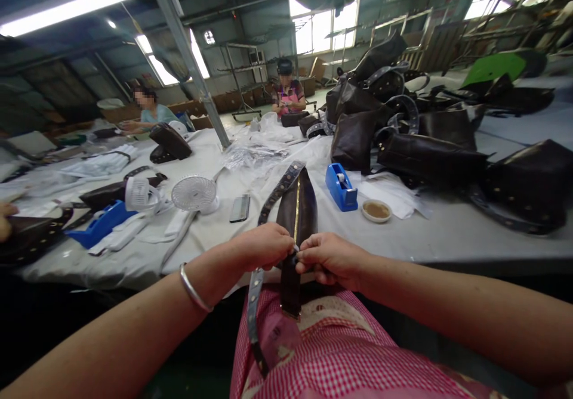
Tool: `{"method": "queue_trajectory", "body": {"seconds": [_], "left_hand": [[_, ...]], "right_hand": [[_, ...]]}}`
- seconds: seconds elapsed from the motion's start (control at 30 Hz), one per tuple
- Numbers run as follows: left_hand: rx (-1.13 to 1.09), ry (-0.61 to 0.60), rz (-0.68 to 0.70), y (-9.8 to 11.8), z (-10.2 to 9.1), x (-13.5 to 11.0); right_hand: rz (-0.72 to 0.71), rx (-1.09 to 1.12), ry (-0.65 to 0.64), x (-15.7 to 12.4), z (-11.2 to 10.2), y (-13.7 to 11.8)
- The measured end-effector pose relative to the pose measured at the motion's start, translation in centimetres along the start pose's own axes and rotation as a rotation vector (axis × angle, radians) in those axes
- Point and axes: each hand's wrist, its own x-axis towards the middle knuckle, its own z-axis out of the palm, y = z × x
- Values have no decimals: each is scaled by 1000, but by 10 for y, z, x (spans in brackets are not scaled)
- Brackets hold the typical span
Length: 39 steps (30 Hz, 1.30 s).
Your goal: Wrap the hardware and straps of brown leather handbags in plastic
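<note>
A dark brown leather bag with a gold zipper lies on the white table's near edge, pointing away from me. Both my hands pinch its near end. My left hand, a silver bangle on the wrist, is closed on the bag's end beside the studded strap. My right hand is closed on the same end from the right. The strap runs along the bag's left side and hangs down over my pink checked apron.
A blue tape dispenser and a small dish stand right of the bag. A phone, a white fan and another blue dispenser lie left. A heap of dark bags fills the right. Two people sit at the far side.
</note>
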Motion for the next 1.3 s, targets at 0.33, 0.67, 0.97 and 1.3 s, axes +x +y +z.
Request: {"method": "queue_trajectory", "body": {"seconds": [0.33,0.67,0.97,1.3], "left_hand": [[244,100,48,19,-8,-12],[662,301,234,42,1,-26],[891,630,511,-37,46,-41],[1026,870,585,-55,70,-39]], "right_hand": [[-128,-246,80,10,13,3],[-766,-1192,527,15,13,7],[-761,-743,23,25,-16,20],[-944,-1015,-266,27,-28,-30]]}}
